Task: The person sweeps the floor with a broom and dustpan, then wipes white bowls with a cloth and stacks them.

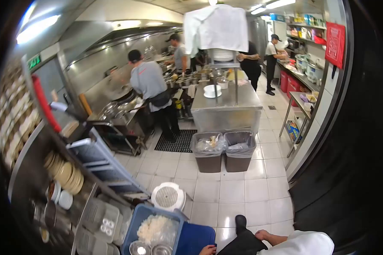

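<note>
My left hand (208, 250) shows only as a few fingers at the bottom edge, resting at the blue lid (195, 238) of a blue crate (137, 221). The crate holds a bag of white food (156, 229) and clear round tubs (139, 248). My right forearm (268, 236) comes out of a white sleeve (304, 244). Its hand is hidden behind my black trouser leg and shoe (241, 221). I cannot tell whether either hand holds anything.
A white round fan (168, 196) lies on the tiled floor by the crate. Two lined bins (223, 151) stand before a steel counter (225, 108). A shelf rack with plates (66, 174) is at the left. Three people work at the stoves and counters beyond.
</note>
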`<move>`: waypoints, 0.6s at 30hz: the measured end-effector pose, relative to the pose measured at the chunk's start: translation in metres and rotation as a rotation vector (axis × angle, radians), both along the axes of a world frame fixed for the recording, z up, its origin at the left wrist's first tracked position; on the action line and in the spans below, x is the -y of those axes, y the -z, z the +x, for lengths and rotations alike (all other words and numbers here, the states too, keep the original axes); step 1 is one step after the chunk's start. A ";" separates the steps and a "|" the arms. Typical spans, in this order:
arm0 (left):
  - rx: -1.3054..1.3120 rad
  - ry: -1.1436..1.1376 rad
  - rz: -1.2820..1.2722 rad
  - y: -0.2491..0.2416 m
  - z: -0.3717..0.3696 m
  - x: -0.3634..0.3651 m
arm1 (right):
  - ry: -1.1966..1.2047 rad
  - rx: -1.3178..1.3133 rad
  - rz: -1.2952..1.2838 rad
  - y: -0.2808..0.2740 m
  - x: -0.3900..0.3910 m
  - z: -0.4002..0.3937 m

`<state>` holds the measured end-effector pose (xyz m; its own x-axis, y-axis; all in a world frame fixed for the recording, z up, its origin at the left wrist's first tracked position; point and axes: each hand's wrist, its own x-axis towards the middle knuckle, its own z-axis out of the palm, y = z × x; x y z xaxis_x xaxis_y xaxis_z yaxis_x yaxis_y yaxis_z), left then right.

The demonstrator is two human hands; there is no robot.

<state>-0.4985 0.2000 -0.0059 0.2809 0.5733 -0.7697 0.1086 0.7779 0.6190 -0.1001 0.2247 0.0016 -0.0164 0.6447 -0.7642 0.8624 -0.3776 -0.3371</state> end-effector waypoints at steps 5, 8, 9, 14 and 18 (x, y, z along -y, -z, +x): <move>-0.159 -0.055 0.046 -0.030 0.028 -0.134 | -0.541 -0.191 -0.326 0.029 -0.110 0.071; -0.214 -0.139 0.039 -0.062 0.043 -0.197 | -0.945 0.008 0.546 0.100 -0.205 0.117; -0.225 -0.166 0.039 -0.071 0.048 -0.213 | -0.864 -0.023 0.545 0.091 -0.253 0.129; -0.233 -0.292 0.027 -0.095 0.059 -0.272 | 0.607 -0.385 0.728 -0.077 -0.532 0.129; -0.191 -0.335 0.001 -0.095 0.080 -0.327 | 0.317 -1.084 1.072 -0.460 -0.682 0.048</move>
<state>-0.4185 0.5269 0.0888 -0.0701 0.6100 -0.7893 -0.0378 0.7891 0.6131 -0.0526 0.9063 0.4612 0.0018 0.9455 0.3256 -0.0282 0.3255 -0.9451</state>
